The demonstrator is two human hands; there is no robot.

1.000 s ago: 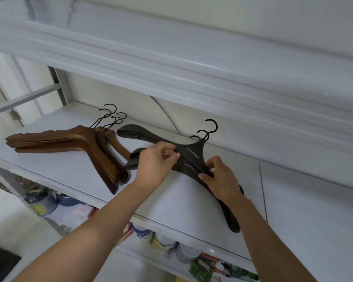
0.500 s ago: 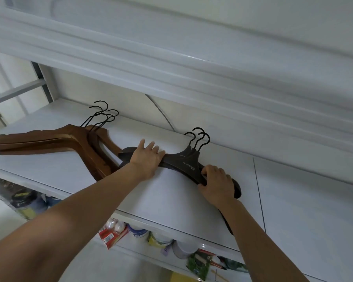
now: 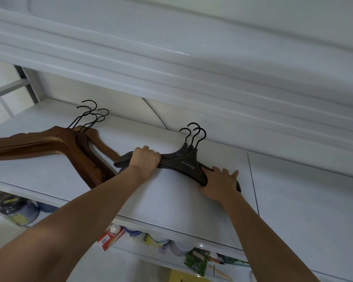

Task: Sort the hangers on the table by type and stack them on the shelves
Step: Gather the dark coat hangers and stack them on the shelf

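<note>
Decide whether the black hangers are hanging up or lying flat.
Lying flat: the black hangers rest stacked on the shelf, their hooks catching on nothing.

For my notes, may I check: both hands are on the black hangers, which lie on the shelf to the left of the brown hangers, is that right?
Not quite. The head view shows the black hangers lying to the right of the brown hangers, not the left. The rest holds: the left hand and right hand are on them, on the shelf.
</note>
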